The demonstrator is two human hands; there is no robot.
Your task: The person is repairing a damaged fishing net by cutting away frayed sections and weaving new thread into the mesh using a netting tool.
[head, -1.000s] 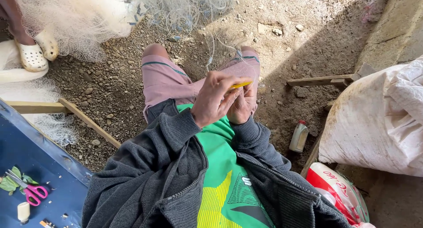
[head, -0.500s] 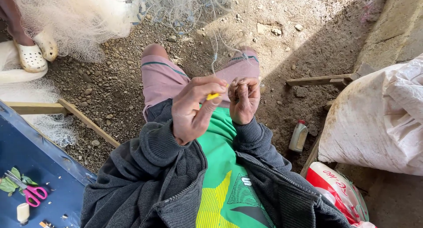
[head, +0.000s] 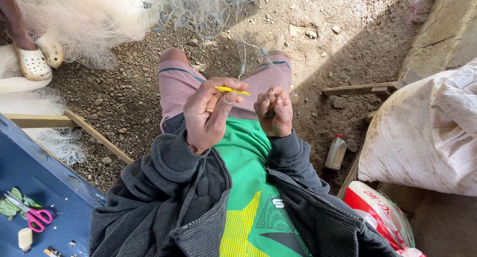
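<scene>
1. Gravel ground lies below, with white netting heaped at eleven o'clock.
2. Left hand pinches a yellow needle between thumb and curled fingers, above the lap.
3. Right hand, at three o'clock of it, is closed on fine net strands.
4. Risk: thin strands could slip or tangle if either grip loosens.
5. Scissors rest on a blue board at eight o'clock; a sack sits at three.

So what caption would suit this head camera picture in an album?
Seated on gravel, left hand pinching a yellow netting needle, right hand gripping fine fishing net.
</scene>
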